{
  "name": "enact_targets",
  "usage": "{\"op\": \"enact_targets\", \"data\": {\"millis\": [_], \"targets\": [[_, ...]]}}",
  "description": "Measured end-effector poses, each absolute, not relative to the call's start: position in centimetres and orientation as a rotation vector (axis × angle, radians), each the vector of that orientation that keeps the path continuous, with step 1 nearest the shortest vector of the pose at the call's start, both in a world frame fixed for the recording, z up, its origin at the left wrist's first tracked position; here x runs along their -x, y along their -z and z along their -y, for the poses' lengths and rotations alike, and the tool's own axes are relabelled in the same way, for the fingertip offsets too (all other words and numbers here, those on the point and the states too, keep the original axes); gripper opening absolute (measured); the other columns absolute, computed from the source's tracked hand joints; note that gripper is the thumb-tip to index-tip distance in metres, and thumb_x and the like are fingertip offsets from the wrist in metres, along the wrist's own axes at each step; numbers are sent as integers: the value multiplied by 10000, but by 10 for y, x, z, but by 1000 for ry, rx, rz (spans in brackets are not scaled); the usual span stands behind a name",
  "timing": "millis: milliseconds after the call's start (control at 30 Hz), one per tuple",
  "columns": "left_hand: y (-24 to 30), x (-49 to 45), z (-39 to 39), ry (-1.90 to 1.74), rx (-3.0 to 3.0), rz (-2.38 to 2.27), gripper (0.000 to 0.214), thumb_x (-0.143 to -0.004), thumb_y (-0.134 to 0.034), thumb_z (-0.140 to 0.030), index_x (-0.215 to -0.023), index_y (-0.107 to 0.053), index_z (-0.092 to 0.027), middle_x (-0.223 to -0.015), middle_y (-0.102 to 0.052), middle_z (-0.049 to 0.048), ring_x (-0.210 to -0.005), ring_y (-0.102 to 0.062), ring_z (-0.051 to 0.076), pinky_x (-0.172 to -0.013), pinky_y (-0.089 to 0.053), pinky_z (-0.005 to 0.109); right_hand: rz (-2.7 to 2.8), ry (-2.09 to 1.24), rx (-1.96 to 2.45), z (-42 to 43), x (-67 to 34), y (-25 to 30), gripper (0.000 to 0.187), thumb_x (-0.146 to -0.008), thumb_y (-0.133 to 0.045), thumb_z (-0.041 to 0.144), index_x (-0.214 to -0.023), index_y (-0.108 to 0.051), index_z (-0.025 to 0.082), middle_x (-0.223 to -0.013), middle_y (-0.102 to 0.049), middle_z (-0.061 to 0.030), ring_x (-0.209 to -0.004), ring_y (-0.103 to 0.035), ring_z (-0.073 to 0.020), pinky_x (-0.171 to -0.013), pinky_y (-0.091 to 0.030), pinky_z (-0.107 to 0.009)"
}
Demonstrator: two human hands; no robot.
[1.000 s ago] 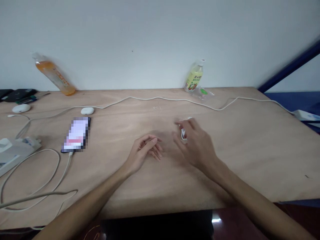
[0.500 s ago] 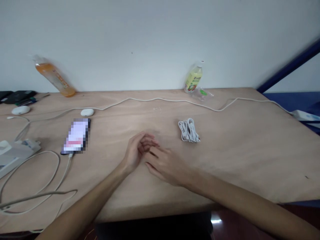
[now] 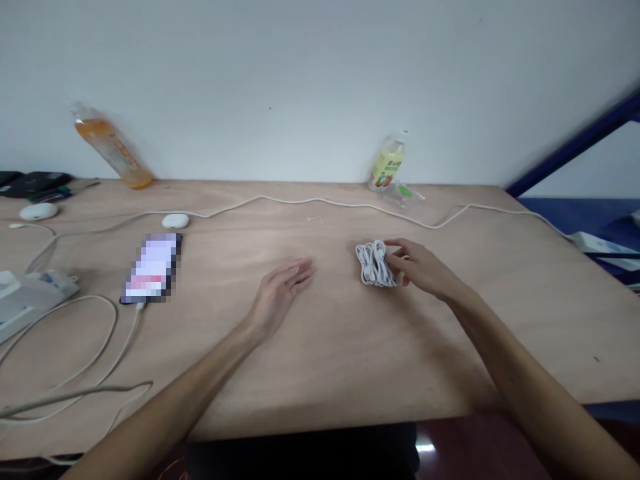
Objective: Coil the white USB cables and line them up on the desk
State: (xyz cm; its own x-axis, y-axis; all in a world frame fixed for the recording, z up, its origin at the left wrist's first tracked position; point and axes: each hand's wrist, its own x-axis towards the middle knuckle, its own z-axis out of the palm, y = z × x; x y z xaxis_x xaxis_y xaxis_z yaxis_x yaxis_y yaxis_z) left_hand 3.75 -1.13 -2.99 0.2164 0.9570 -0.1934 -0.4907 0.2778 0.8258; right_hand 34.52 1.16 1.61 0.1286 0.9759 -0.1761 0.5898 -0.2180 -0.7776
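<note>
A bundle of white cable (image 3: 374, 264), coiled and tied, lies on the table right of centre. My right hand (image 3: 416, 265) is at the bundle's right side, its fingers curved and apart, the fingertips against or just beside the coils. A firm grip on it cannot be made out. My left hand (image 3: 281, 293) rests on or just over the bare tabletop, left of the bundle, with fingers stretched out and nothing in them. Beyond the left hand lie small thin white scraps (image 3: 316, 220).
A phone (image 3: 153, 268) with a charging cable lies left, near a white oval case (image 3: 175, 221) and a charger (image 3: 35, 293). An orange drink bottle (image 3: 114, 153) and a yellow-labelled bottle (image 3: 388, 163) lean at the wall. One long white cable (image 3: 340, 203) crosses the table's back.
My right hand has left my left hand and moved right to the cable bundle. My left hand stays near its place, its fingers now straighter and turned palm down.
</note>
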Motion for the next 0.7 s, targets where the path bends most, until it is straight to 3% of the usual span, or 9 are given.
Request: {"op": "enact_targets", "data": {"millis": [167, 333, 567, 700], "targets": [[32, -35, 11, -1155, -918, -921, 360, -840, -883, -388, -1135, -878, -180, -1388, -809, 152, -1404, -698, 354, -1276, -460, 513, 1535, -1139, 1750, -12, -316, -19, 231, -960, -643, 174, -1120, -808, 148, -846, -817, -93, -624, -724, -191, -460, -529, -241], [31, -31, 8, -1166, -960, -902, 392, -845, -882, -430, -1151, -866, -185, -1389, -808, 146, -1380, -713, 354, -1241, -508, 509, 1520, -1191, 1632, -14, -285, -16, 195, -975, -648, 131, -1087, -807, 138, -820, -810, -62, -601, -707, -145, -499, -551, -209], [31, -31, -2, -1250, -989, -1028, 460, -812, -833, -567, -1006, -855, -150, -1168, -865, 161, -1180, -802, 347, -1112, -608, 485, 1439, -1408, 1440, -20, -246, 4, 240, -953, -678, 152, -1138, -832, 160, -876, -843, -73, -606, -749, -140, -463, -554, -175], [29, -29, -2, -1271, -1051, -1137, 413, -828, -780, -531, -970, -851, -149, -1028, -873, 129, -969, -826, 296, -950, -656, 414, 1359, -1453, 1390, -22, -235, 21, 240, -942, -688, 201, -1117, -847, 161, -887, -842, -81, -607, -772, -147, -434, -521, -160]]}}
